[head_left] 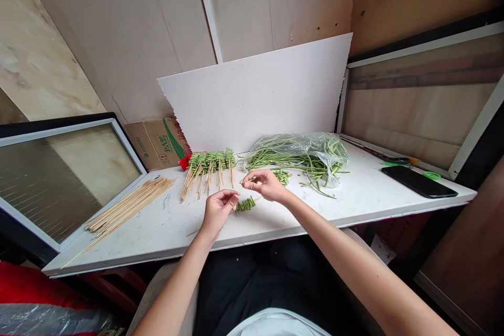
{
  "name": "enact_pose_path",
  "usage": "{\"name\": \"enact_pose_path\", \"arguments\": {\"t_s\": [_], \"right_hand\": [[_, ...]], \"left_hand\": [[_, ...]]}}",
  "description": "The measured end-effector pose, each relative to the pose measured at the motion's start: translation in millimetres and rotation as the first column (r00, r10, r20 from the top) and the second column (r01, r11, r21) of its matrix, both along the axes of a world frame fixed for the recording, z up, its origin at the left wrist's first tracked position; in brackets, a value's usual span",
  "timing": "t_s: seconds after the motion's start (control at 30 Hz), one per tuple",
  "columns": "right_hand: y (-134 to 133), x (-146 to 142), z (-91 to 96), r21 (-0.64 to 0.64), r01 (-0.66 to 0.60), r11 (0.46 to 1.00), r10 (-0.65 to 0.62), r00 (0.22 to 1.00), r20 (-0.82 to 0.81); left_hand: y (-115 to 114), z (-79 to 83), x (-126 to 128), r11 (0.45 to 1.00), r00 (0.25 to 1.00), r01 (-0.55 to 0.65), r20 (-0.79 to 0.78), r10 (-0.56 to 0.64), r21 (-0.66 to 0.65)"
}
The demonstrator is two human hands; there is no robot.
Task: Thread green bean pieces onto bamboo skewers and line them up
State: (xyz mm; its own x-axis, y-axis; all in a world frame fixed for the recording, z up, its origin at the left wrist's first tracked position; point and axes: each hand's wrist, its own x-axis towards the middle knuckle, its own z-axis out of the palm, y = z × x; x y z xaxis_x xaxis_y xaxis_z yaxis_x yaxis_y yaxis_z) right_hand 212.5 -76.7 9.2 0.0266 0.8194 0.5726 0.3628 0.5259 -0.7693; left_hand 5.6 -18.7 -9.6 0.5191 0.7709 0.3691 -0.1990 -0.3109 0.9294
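Note:
My left hand point(219, 212) is closed above the front of the table, thumb and fingertips pinched together; what sits in the pinch is too small to make out. A bamboo skewer threaded with short green bean pieces point(246, 205) runs beneath or through this hand; I cannot tell which. Its bare end shows left of the hand. Just beyond, my right hand point(265, 185) pinches a small piece of green bean at its fingertips. Partly hidden behind the right hand lies a pile of cut bean pieces point(282, 176).
Finished bean skewers point(210, 163) lie in a row at the back. Loose bamboo skewers point(129, 205) spread on the left. Long beans in a clear plastic bag point(299, 152) lie back right. A black phone point(419, 181) rests near the right edge; a cardboard box point(157, 143) stands behind.

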Motion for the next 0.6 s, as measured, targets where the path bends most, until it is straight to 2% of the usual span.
{"name": "enact_pose_path", "arguments": {"t_s": [0.03, 0.1, 0.17, 0.33, 0.5, 0.6], "right_hand": [[-0.1, 10.5, 0.9, 0.015, 0.099, 0.995, -0.1, 0.987, 0.126], [0.4, 32.7, -0.3, 0.049, 0.282, 0.958, -0.282, 0.897, 0.34], [1.7, 52.8, -5.0, 0.015, 0.396, 0.918, -0.358, 0.812, 0.461], [4.8, 78.0, -22.4, -0.194, 0.503, 0.842, -0.313, 0.75, 0.583], [4.4, 79.1, -29.9, -0.338, 0.62, 0.708, -0.251, 0.668, 0.7], [3.2, 80.3, -28.3, -0.393, 0.617, 0.682, -0.198, 0.673, 0.712]], "left_hand": [[0.8, -0.8, 0.1, 1.0, 1.0, -0.001, -0.016, 0.001, -0.006], [3.5, -3.7, 0.3, 1.0, 0.999, -0.003, -0.045, 0.002, -0.013], [6.7, -7.7, 0.5, 1.0, 0.998, -0.001, -0.068, -0.001, -0.023], [10.1, -14.4, 1.1, 0.998, 0.991, 0.033, -0.127, -0.041, -0.061], [5.7, -14.0, 2.5, 0.996, 0.984, 0.054, -0.168, -0.065, -0.07], [5.7, -15.8, 3.4, 0.996, 0.982, 0.059, -0.177, -0.07, -0.07]]}}
